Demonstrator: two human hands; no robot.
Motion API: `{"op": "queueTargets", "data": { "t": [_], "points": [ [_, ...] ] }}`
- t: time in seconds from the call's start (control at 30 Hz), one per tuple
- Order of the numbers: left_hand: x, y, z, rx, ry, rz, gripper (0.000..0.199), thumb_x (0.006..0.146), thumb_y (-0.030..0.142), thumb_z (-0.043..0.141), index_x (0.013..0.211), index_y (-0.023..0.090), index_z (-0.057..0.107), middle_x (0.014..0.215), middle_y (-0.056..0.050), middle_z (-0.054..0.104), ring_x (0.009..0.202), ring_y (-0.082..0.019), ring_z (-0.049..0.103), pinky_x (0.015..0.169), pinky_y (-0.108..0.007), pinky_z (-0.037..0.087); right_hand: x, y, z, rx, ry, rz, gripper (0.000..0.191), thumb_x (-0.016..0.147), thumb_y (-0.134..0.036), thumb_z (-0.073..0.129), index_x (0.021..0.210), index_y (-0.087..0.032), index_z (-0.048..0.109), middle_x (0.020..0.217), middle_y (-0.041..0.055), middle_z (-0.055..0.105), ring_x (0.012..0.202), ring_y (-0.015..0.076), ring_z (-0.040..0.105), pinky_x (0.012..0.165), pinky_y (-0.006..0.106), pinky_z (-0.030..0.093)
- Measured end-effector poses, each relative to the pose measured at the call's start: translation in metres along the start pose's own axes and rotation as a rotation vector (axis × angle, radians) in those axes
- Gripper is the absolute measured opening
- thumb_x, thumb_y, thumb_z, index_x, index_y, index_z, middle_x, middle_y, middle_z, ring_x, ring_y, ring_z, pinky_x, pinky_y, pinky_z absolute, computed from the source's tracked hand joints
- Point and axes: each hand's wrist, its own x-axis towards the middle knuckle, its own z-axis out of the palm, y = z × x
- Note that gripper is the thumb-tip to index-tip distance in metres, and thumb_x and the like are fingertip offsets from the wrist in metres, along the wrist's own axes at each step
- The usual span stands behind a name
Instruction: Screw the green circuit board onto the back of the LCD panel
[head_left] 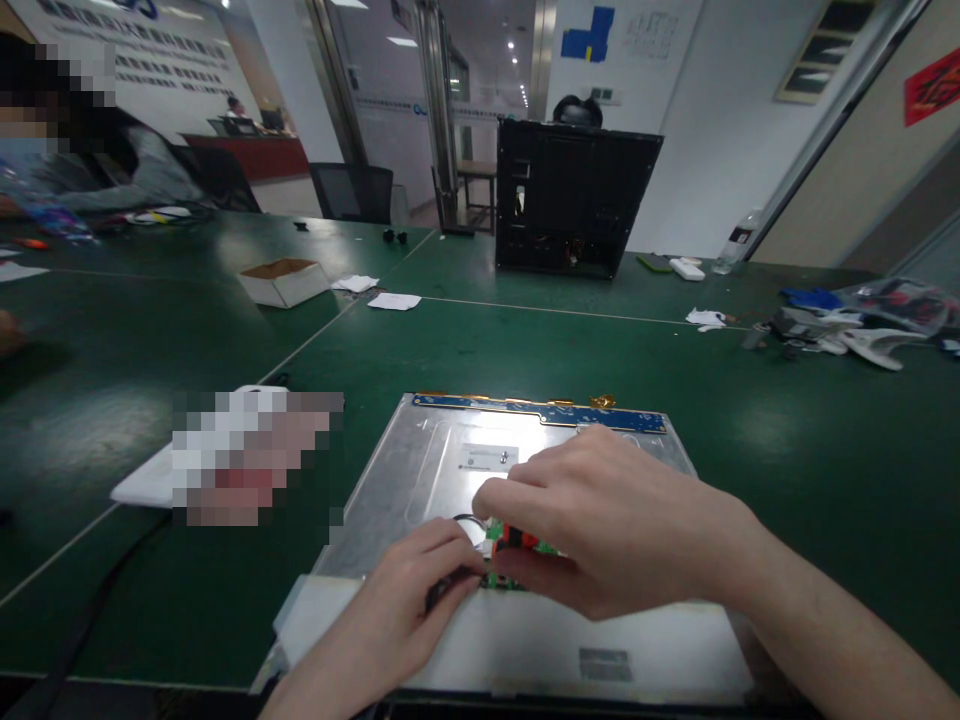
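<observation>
A silver metal display panel (397, 470) lies flat in front of me, with a blue circuit strip (547, 413) along its far edge. My right hand (600, 525) is closed around a red-and-black screwdriver (517, 537), mostly hidden by the fingers, over a small green circuit board (495, 578). At the board's left side, my left hand (420, 580) has its fingers pinched together; what they hold is hidden. A thin dark cable (469, 517) curves just beyond those fingertips. Much of the board is covered by my right hand.
Left of the panel lies a white item (142, 480), partly pixelated. Farther back are an open white box (285, 285) and a black housing (574, 200) standing upright. Plastic bags and parts (855, 320) lie at right, near a bottle (739, 240). A person (135, 170) sits at far left.
</observation>
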Motion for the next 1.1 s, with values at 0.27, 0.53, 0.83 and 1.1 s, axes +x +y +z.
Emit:
{"op": "queueTargets", "data": {
  "t": [0.27, 0.53, 0.83, 1.1],
  "points": [
    [-0.0001, 0.0006, 0.0005, -0.003, 0.015, 0.005, 0.021, 0.089, 0.009, 0.05, 0.093, 0.023, 0.065, 0.097, -0.003, 0.066, 0.092, -0.02, 0.064, 0.079, -0.027, 0.051, -0.0008, -0.0005, -0.0018, 0.034, -0.012, -0.019, 0.01, 0.091, -0.029, 0.051, 0.093, -0.019, 0.052, 0.081, -0.0008, 0.061, 0.062, 0.0119, 0.044, 0.051, 0.03, 0.023],
    [0.0007, 0.0024, -0.0009, 0.001, -0.003, -0.01, 0.018, 0.09, 0.011, 0.051, 0.091, 0.023, 0.064, 0.094, -0.002, 0.066, 0.09, -0.018, 0.064, 0.077, -0.025, 0.05, -0.0011, -0.0006, -0.0028, 0.079, -0.021, -0.042, 0.009, 0.085, -0.022, 0.051, 0.093, -0.019, 0.051, 0.084, -0.0014, 0.059, 0.063, 0.0118, 0.043, 0.05, 0.029, 0.025],
    [-0.0006, 0.0007, -0.0002, 0.01, 0.002, -0.014, 0.018, 0.088, 0.012, 0.052, 0.093, 0.022, 0.065, 0.096, -0.003, 0.066, 0.091, -0.02, 0.064, 0.079, -0.027, 0.05, 0.0013, 0.0005, 0.0007, 0.023, 0.005, -0.014, 0.014, 0.096, -0.033, 0.05, 0.092, -0.02, 0.053, 0.075, -0.0021, 0.061, 0.06, 0.0119, 0.046, 0.052, 0.031, 0.023],
    [0.0001, 0.0025, 0.0001, 0.013, 0.027, 0.002, 0.02, 0.088, 0.01, 0.051, 0.09, 0.023, 0.066, 0.091, -0.003, 0.067, 0.086, -0.019, 0.065, 0.074, -0.026, 0.05, -0.0019, -0.0022, -0.0048, 0.093, -0.038, -0.031, 0.012, 0.082, -0.023, 0.054, 0.094, -0.02, 0.051, 0.086, -0.0004, 0.061, 0.064, 0.012, 0.045, 0.049, 0.029, 0.023]
  ]
}}
